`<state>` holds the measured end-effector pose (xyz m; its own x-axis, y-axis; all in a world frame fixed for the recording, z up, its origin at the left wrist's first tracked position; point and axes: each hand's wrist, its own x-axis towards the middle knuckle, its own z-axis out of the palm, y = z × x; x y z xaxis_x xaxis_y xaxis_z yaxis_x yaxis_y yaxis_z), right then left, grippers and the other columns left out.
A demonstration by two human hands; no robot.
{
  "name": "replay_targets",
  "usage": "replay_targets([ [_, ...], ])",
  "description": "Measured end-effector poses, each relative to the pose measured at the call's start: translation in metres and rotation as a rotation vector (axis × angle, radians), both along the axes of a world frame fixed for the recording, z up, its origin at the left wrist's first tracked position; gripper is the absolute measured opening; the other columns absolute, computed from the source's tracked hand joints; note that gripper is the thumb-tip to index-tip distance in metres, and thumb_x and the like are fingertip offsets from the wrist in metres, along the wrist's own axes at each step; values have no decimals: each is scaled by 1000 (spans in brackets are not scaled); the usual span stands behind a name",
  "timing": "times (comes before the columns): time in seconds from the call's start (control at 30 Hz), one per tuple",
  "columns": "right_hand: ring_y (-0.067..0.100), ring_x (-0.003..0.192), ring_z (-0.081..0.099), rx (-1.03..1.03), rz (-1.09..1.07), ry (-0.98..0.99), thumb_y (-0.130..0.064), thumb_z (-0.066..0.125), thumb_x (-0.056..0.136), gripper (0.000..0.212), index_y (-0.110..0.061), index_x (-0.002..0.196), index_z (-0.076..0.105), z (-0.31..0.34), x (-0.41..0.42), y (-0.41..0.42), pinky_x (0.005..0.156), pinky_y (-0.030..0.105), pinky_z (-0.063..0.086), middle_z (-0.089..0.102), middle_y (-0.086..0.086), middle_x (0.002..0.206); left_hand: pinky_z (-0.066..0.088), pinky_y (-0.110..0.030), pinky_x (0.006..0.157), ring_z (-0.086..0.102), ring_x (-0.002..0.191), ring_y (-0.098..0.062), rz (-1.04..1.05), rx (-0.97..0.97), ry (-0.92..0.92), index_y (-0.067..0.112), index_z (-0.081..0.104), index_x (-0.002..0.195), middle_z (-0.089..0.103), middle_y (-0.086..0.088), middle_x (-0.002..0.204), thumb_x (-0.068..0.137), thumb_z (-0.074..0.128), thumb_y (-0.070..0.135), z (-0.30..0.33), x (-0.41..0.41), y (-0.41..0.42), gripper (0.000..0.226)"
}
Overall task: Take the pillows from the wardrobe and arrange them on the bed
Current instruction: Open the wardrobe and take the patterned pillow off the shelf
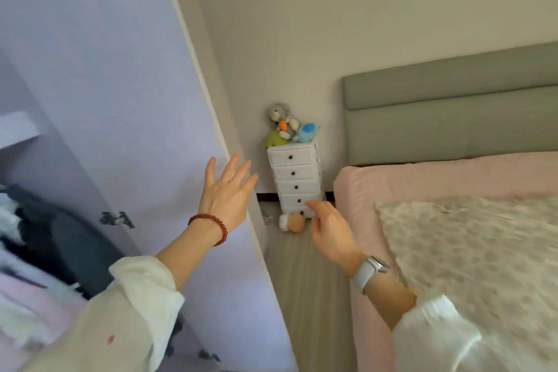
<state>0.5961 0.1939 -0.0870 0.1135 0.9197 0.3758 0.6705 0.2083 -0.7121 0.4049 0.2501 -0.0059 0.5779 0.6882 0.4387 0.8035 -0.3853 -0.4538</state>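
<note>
My left hand [226, 190], with a red bead bracelet on the wrist, is spread with straight fingers at the right edge of the pale lilac wardrobe door [126, 93]. My right hand [329, 229], with a grey watch on the wrist, hangs loosely curled and holds nothing, over the floor gap beside the bed [392, 184]. The bed has a pink sheet, a patterned cover [483, 251] and a grey headboard [453, 118]. At the far left the wardrobe interior [36, 220] shows blurred dark and pale fabrics. No pillow is clearly visible.
A small white drawer chest [294, 178] stands in the corner between wardrobe and bed, with several soft toys [287, 127] on top. Another soft toy [291, 222] lies on the floor at its foot. A narrow strip of grey floor [308, 296] runs between wardrobe and bed.
</note>
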Motion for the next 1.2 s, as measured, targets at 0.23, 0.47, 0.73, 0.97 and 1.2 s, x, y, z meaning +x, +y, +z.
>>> replay_targets([
  [0.23, 24, 132, 35, -85, 330, 93, -1, 37, 90, 54, -10, 141, 20, -1, -64, 108, 108, 31, 32, 33, 10, 147, -13, -65, 103, -10, 140, -30, 179, 95, 391, 21, 22, 139, 11, -8, 154, 93, 33, 24, 32, -24, 83, 47],
  [0.47, 23, 133, 33, -113, 468, 240, 2, 41, 84, 64, -14, 141, 18, -8, -107, 130, 107, 29, 27, 31, 7, 147, -4, -63, 105, 36, 128, -26, 213, 117, 327, 15, 64, 99, 61, -5, 108, 85, 43, 37, 39, -19, 67, 34],
  [0.73, 10, 115, 49, 116, 770, 184, -17, 47, 90, 53, -27, 138, 26, -31, -178, 38, 97, 20, 39, 48, -4, 134, 10, -59, 106, 40, 125, -20, 141, 325, 59, 13, 62, 74, 69, -5, 97, 83, 50, 22, 2, -110, -42, 18],
  [0.97, 23, 140, 18, 131, 1123, -220, -15, 41, 92, 52, -15, 141, 21, -16, -288, -13, 113, 26, 12, 22, 7, 152, 19, -66, 103, 37, 131, -28, 552, 234, 105, 12, 64, 95, 61, -10, 122, 79, 54, 16, 2, -234, -157, 19],
  [1.2, 34, 128, 36, 21, 1163, -351, -13, 40, 90, 36, -8, 124, 48, -3, -368, -71, 103, 43, 36, 48, 14, 134, 14, -54, 113, -1, 142, -24, 1016, -241, -495, 20, 33, 137, 9, -5, 155, 94, 39, 22, 18, -298, -220, 43],
])
